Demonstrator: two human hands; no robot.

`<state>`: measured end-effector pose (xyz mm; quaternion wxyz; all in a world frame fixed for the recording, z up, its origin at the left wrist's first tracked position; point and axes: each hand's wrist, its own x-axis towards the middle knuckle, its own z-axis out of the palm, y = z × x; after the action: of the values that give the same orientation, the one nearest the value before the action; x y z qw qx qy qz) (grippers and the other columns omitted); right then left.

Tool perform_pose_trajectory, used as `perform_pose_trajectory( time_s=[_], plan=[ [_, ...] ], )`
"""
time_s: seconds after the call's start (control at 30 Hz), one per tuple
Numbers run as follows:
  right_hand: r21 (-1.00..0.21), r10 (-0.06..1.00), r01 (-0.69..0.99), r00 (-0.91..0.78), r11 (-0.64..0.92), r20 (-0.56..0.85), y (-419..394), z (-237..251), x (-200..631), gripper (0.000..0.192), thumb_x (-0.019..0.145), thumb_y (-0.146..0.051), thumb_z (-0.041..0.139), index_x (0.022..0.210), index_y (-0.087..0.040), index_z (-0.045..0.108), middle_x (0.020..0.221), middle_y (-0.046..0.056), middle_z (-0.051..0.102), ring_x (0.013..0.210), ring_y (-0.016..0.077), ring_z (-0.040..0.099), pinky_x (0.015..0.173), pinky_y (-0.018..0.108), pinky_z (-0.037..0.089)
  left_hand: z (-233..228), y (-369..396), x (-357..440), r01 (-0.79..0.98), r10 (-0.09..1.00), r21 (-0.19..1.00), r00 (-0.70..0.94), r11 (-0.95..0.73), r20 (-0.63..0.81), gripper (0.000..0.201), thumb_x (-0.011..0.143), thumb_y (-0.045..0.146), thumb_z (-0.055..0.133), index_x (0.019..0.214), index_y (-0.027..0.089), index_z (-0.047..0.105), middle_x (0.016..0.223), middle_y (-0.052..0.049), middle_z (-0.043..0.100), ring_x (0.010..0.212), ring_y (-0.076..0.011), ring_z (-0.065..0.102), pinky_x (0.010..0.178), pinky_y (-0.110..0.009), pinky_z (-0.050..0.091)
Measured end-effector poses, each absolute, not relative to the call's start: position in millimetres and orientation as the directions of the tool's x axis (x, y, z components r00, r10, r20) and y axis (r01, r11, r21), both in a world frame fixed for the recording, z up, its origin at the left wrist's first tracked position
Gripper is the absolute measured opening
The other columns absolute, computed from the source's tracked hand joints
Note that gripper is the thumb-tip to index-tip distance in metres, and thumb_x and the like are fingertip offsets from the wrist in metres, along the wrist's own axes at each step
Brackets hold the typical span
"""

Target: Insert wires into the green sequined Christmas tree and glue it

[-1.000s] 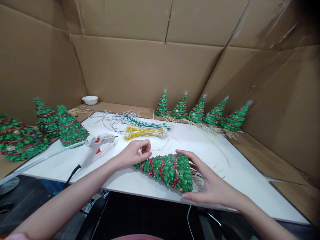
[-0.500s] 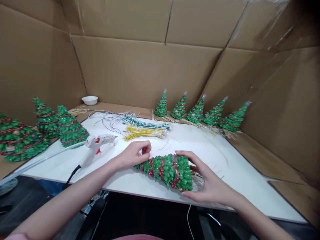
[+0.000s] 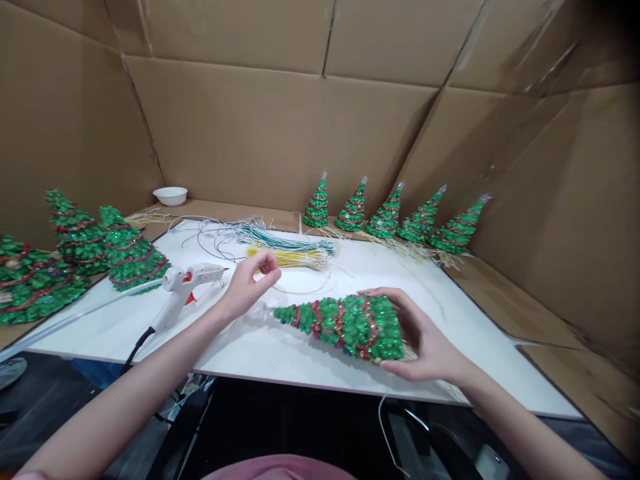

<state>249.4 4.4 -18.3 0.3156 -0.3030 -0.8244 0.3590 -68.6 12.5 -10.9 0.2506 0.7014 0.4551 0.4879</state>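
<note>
A small green tinsel Christmas tree [image 3: 340, 323] with red garland lies on its side above the white table, tip to the left. My right hand [image 3: 425, 337] is wrapped round its wide base, thumb on the near side and fingers on the far side. At the tip a clear, pale topper [image 3: 264, 311] shows, somewhat blurred. Just above and left of that tip, my left hand [image 3: 253, 280] is raised with its fingers curled and pinched. Whatever those fingers hold, if anything, is hidden. Left of this hand a white glue gun [image 3: 183, 290] rests on the table.
Yellow wires [image 3: 295, 259] and green wires [image 3: 285, 241] lie bundled mid-table. Several finished trees [image 3: 385, 217] with toppers line the back right; more trees [image 3: 133, 253] stand left. A white bowl [image 3: 171, 195] sits in the back corner. Cardboard walls [image 3: 225, 127] enclose the table.
My left hand has come off the tree's tip and lifted up and left, uncovering the pale topper. My right hand and the tree have shifted slightly right and up in view.
</note>
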Motion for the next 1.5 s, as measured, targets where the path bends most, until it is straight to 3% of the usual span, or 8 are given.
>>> perform_pose_trajectory(
  time_s=[0.1, 0.2, 0.3, 0.6, 0.77, 0.9, 1.0, 1.5],
  plan=[
    [-0.798, 0.796, 0.267, -0.47, 0.541, 0.382, 7.8, -10.1, 275.4, 0.071, 0.064, -0.034, 0.077, 0.125, -0.032, 0.042, 0.121, 0.008, 0.049, 0.11, 0.0301, 0.056, 0.086, 0.037, 0.053, -8.3, 13.3, -69.4, 0.363, 0.876, 0.812, 0.027, -0.457, 0.481, 0.01, 0.081, 0.025, 0.051, 0.076, 0.018, 0.047, 0.074, 0.002, 0.047, 0.071, -0.0126, 0.045, 0.067, -0.025, 0.036],
    [-0.865, 0.896, 0.273, -0.269, 0.422, 0.352, 7.9, -3.3, 301.6, 0.069, 0.064, -0.04, 0.077, 0.125, -0.035, 0.044, 0.121, 0.007, 0.048, 0.095, 0.0273, 0.061, 0.07, 0.034, 0.056, -7.6, 12.3, -67.8, 0.351, 0.876, 0.821, -0.006, -0.45, 0.482, 0.01, 0.081, 0.025, 0.052, 0.076, 0.018, 0.047, 0.074, 0.002, 0.047, 0.07, -0.0124, 0.044, 0.067, -0.025, 0.036],
    [-0.893, 0.928, 0.255, -0.091, 0.372, 0.361, 5.4, 0.0, 319.8, 0.074, 0.059, -0.045, 0.079, 0.125, -0.038, 0.046, 0.117, 0.006, 0.051, 0.088, 0.0259, 0.061, 0.06, 0.031, 0.056, -8.0, 10.8, -65.6, 0.354, 0.882, 0.824, 0.008, -0.443, 0.471, 0.009, 0.081, 0.024, 0.053, 0.076, 0.018, 0.048, 0.074, 0.002, 0.047, 0.07, -0.0124, 0.045, 0.067, -0.025, 0.037],
    [-0.908, 0.928, 0.238, 0.059, 0.346, 0.369, -8.1, 11.6, 346.1, 0.073, 0.055, -0.044, 0.082, 0.121, -0.039, 0.051, 0.127, 0.005, 0.054, 0.093, 0.0264, 0.063, 0.06, 0.03, 0.059, -10.3, 9.9, -65.4, 0.398, 0.899, 0.816, 0.057, -0.42, 0.435, 0.008, 0.082, 0.024, 0.052, 0.077, 0.019, 0.049, 0.076, 0.002, 0.049, 0.073, -0.0133, 0.047, 0.069, -0.025, 0.037],
    [-0.872, 0.925, 0.311, -0.123, 0.379, 0.359, -7.8, 8.9, 336.9, 0.067, 0.061, -0.036, 0.08, 0.121, -0.038, 0.048, 0.122, 0.005, 0.053, 0.092, 0.0262, 0.064, 0.068, 0.033, 0.061, -13.1, 9.9, -64.1, 0.444, 0.903, 0.791, 0.114, -0.42, 0.415, 0.007, 0.081, 0.023, 0.052, 0.076, 0.019, 0.05, 0.074, 0.002, 0.051, 0.071, -0.0135, 0.048, 0.068, -0.026, 0.037],
    [-0.777, 0.831, 0.349, -0.412, 0.524, 0.375, 1.5, 1.7, 315.2, 0.069, 0.064, -0.031, 0.078, 0.124, -0.036, 0.045, 0.124, 0.007, 0.052, 0.112, 0.0297, 0.057, 0.086, 0.037, 0.056, -15.3, 9.6, -63.0, 0.475, 0.9, 0.767, 0.167, -0.43, 0.402, 0.008, 0.081, 0.022, 0.051, 0.074, 0.019, 0.05, 0.073, 0.002, 0.051, 0.071, -0.0136, 0.048, 0.068, -0.026, 0.038],
    [-0.743, 0.782, 0.366, -0.531, 0.56, 0.328, 9.9, -2.2, 297.5, 0.072, 0.066, -0.028, 0.077, 0.129, -0.032, 0.042, 0.132, 0.01, 0.047, 0.121, 0.031, 0.052, 0.093, 0.039, 0.053, -16.4, 9.0, -63.0, 0.49, 0.901, 0.757, 0.194, -0.432, 0.388, 0.007, 0.083, 0.022, 0.049, 0.077, 0.019, 0.049, 0.075, 0.001, 0.052, 0.073, -0.014, 0.048, 0.066, -0.025, 0.039],
    [-0.839, 0.691, 0.262, -0.701, 0.478, 0.175, 34.0, -9.4, 244.4, 0.079, 0.058, -0.022, 0.076, 0.129, -0.029, 0.041, 0.135, 0.011, 0.041, 0.125, 0.0314, 0.048, 0.099, 0.043, 0.047, -12.1, 2.4, -60.1, 0.529, 0.884, 0.729, 0.404, -0.434, 0.233, 0.014, 0.091, 0.024, 0.047, 0.087, 0.019, 0.06, 0.085, -0.002, 0.062, 0.082, -0.0161, 0.056, 0.077, -0.028, 0.043]
  ],
)
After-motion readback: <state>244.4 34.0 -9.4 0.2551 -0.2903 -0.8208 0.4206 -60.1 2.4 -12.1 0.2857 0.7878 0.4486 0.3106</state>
